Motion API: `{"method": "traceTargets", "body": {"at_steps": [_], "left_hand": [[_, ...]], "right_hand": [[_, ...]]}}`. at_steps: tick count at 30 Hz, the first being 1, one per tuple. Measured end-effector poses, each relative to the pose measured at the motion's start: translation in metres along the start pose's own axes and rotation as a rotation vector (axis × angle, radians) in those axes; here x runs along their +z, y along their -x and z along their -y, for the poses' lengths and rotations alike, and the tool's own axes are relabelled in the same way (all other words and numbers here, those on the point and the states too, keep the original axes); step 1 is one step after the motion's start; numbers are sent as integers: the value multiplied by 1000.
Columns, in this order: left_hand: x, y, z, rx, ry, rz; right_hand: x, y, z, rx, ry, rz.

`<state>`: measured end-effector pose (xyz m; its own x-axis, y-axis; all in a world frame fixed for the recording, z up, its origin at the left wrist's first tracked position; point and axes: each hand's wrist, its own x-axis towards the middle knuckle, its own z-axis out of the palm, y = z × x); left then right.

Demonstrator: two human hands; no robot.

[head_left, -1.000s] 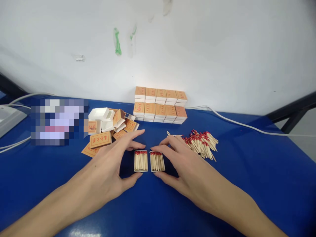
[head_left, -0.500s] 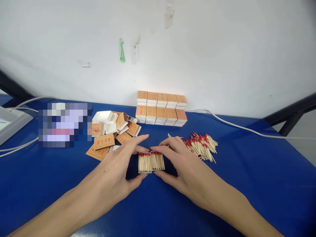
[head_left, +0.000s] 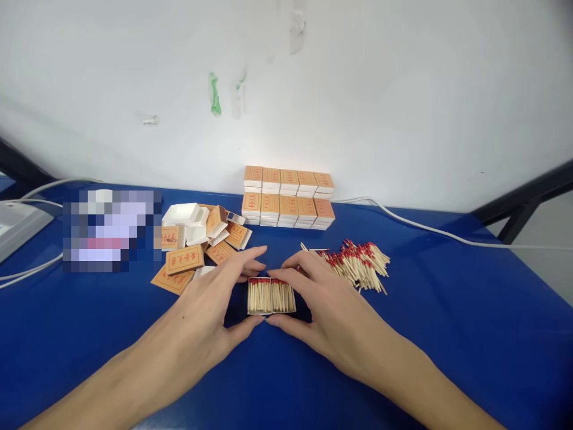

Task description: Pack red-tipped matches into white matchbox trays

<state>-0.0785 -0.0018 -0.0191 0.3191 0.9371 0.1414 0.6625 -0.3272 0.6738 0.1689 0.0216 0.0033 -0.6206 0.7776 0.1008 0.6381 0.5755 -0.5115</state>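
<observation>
Two open matchbox trays filled with red-tipped matches lie side by side in front of me, a left tray and a right tray. My left hand curves round the left tray, thumb at its near edge and lower fingers at its far edge, index finger raised. Around the right tray, my right hand has its thumb at the near edge and its index fingertip at the far edge. Beside my right hand is a heap of loose matches.
A jumble of matchbox sleeves and white trays lies to the left. Closed matchboxes stand stacked in two rows near the wall. White cables run along the back; a blurred-out object is at far left.
The right tray has shifted slightly toward me and now lines up with the left one. My left fingers have moved back a little from the far edge. The view has shifted slightly.
</observation>
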Motion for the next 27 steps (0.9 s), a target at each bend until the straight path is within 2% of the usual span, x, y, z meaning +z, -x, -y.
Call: {"method": "traceTargets", "body": {"at_steps": [12,19,23,27], "left_hand": [[1,-3,2,-9,108,-24],[-8,-2,-11,0,6,-61],[-16,-5,-18,-19,-2,-151],[-21,-10,-19,49,-139,-366]], "right_hand": [[2,0,2,38,-81,20],[2,-4,6,45,-96,40],[2,-9,7,36,-88,40],[3,-17,4,31,-36,32]]}}
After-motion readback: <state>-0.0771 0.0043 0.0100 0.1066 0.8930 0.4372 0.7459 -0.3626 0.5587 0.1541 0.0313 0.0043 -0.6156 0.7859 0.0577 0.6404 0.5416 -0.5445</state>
